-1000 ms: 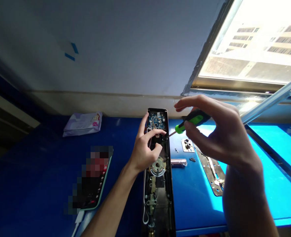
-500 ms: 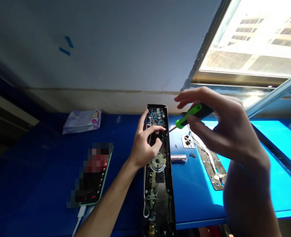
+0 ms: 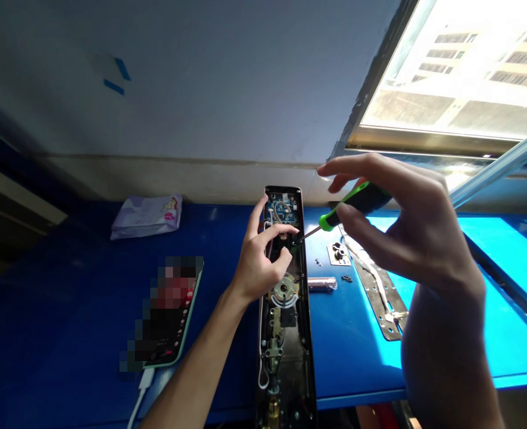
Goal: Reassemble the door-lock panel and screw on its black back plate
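Observation:
A long black lock housing [image 3: 299, 333], opened up, lies lengthwise in front of me with a blue circuit board [image 3: 285, 208] at its far end. My left hand [image 3: 263, 256] rests over its upper part. One fingertip touches the left rim, while the index finger and thumb curve around a dark part inside. In my right hand [image 3: 415, 232] is a screwdriver [image 3: 356, 202] with a green and black handle, tilted down to the left. Its tip meets the housing beside my left index finger; a screw there is too small to make out.
Right of the housing lie a small square metal plate [image 3: 339, 254], several tiny screws [image 3: 346, 278], a wrapped cylinder [image 3: 322, 284] and a perforated dark plate [image 3: 382, 298] with a white cable. To the left are a phone [image 3: 174, 322] on a cable and a pale purple packet [image 3: 147, 216].
The view has shifted slightly. My right hand has turned the screwdriver handle a little, its tip staying at the same spot. My left hand keeps its place on the housing.

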`<action>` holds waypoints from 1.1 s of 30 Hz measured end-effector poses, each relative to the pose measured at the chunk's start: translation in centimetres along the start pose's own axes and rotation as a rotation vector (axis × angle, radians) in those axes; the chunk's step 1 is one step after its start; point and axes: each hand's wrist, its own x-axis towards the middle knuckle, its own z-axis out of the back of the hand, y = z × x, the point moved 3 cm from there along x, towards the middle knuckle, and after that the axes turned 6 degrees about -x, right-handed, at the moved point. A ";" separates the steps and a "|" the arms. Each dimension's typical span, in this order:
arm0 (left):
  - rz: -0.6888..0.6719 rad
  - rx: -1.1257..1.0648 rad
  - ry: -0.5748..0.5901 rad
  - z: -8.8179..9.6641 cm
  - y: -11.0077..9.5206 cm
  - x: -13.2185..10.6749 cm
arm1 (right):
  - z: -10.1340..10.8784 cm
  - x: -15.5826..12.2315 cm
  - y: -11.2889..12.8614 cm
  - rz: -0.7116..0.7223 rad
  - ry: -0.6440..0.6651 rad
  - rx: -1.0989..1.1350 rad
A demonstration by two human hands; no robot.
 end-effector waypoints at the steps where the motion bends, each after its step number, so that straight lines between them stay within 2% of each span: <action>1: -0.005 0.003 0.002 0.0 0.0 0.0 | -0.1 0.0 -0.2 -0.024 -0.019 -0.015; 5: -0.012 0.015 -0.001 0.0 0.1 0.0 | -0.3 0.0 -0.8 -0.064 -0.030 -0.008; 12: 0.014 0.000 0.006 0.1 0.0 0.0 | 0.2 0.1 -0.8 0.051 0.003 -0.023; 17: 0.007 -0.006 0.006 0.1 -0.1 0.0 | -0.4 0.2 -1.1 -0.015 -0.052 -0.001; 22: 0.015 -0.005 0.011 0.2 0.0 0.0 | -0.4 0.2 -0.6 0.061 -0.022 0.017; 28: -0.001 0.008 0.016 0.3 -0.2 0.1 | -0.5 0.2 -1.0 0.020 -0.041 -0.022; 33: -0.018 0.005 0.018 0.3 -0.2 0.1 | -0.5 0.1 -0.4 0.085 -0.032 -0.008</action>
